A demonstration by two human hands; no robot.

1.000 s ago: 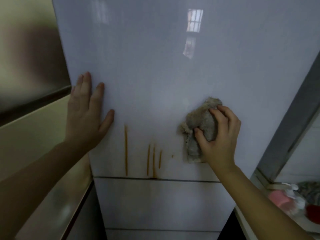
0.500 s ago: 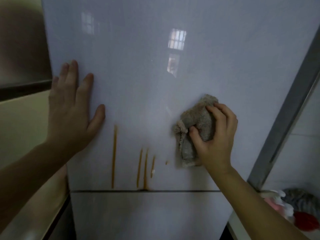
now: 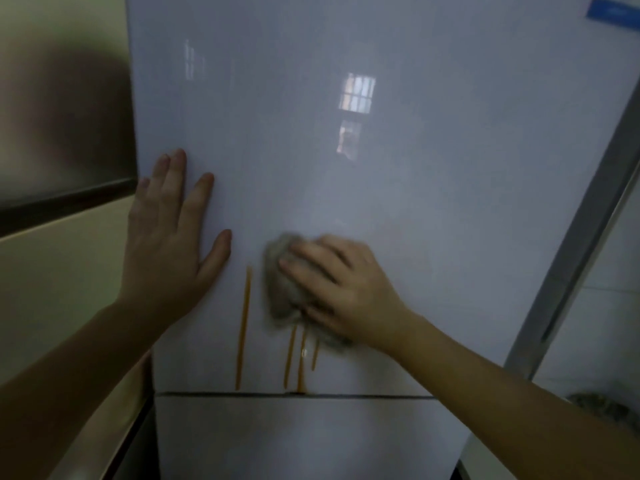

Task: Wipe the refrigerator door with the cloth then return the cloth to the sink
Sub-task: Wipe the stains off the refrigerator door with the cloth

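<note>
The grey cloth (image 3: 285, 292) sits bunched under my right hand (image 3: 349, 289), pressed flat against the white refrigerator door (image 3: 415, 168). My fingers (image 3: 304, 268) lie spread over the cloth's top and right part, curled down onto it and pinning it to the panel, while its left edge and a lower tail poke out past my fingertips and beneath my palm; it is blurred there. Just left of the cloth runs a long orange streak (image 3: 244, 327), and three shorter orange drips (image 3: 298, 358) start at the cloth's lower edge and run down to the dark seam (image 3: 346, 395) above the lower door panel. My left hand (image 3: 169, 244) rests open and flat near the door's left edge, fingers splayed upward, thumb pointing toward the cloth, holding nothing. Window reflections (image 3: 356, 98) glint higher on the door. A grey frame (image 3: 571, 254) slants down the right side.
</note>
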